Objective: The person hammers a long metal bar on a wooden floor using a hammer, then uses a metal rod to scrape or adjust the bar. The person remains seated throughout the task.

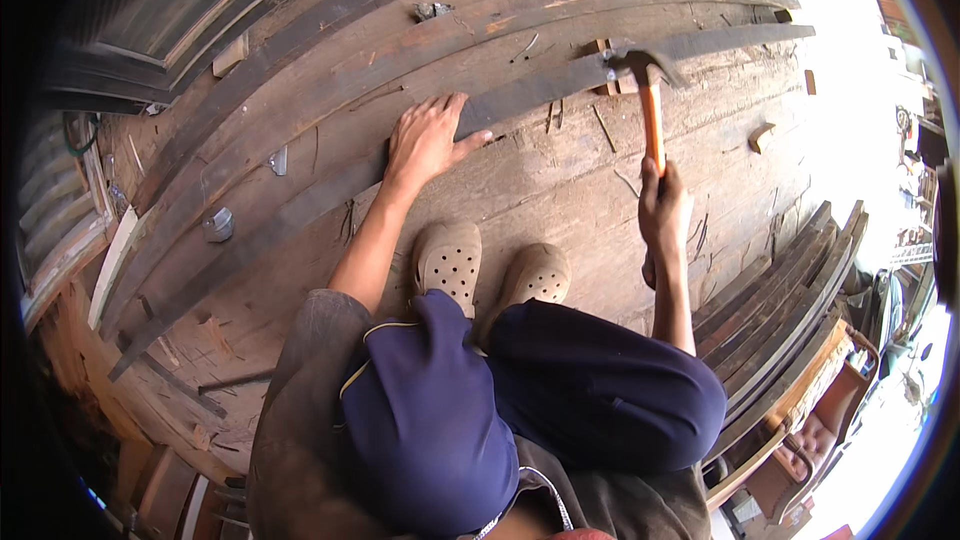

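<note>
On the long dark wooden plank (330, 195), the left hand (425, 140) was pressed flat; an orange-handled claw hammer (650, 105) was gripped by the right hand (663, 210), head at the plank's far end. Nail work judged underway; a steady plank was needed.

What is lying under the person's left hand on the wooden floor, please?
The left hand presses flat on a long dark plank lying across the plank floor. The strip directly beneath the palm is covered.

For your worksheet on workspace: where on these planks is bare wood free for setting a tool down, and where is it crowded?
Free: the planks between the left hand and the hammer, above the shoes; also right of the right hand, toward the stacked boards. Crowded: the dark strip under the hammer head, and the splintered scraps lower left.
</note>
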### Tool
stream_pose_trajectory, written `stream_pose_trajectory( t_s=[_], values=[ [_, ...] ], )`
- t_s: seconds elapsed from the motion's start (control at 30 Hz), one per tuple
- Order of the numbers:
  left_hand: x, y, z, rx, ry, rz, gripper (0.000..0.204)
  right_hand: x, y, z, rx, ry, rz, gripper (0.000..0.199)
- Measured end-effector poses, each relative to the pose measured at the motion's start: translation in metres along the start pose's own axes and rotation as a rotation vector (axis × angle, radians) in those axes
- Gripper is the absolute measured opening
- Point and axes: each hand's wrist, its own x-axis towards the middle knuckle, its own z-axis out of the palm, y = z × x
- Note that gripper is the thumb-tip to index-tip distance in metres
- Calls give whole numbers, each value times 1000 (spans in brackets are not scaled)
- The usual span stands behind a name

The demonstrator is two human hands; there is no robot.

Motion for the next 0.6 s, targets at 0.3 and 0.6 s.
stream_pose_trajectory(
  t_s=[0.3,0.6],
  values=[
    [-2,1,1,46,10,-20,77,15,-74,-100,744,793,-377,52],
    [-1,-6,4,99,35,12,78,9,-1,-6,39,1,38,31]
  ],
)
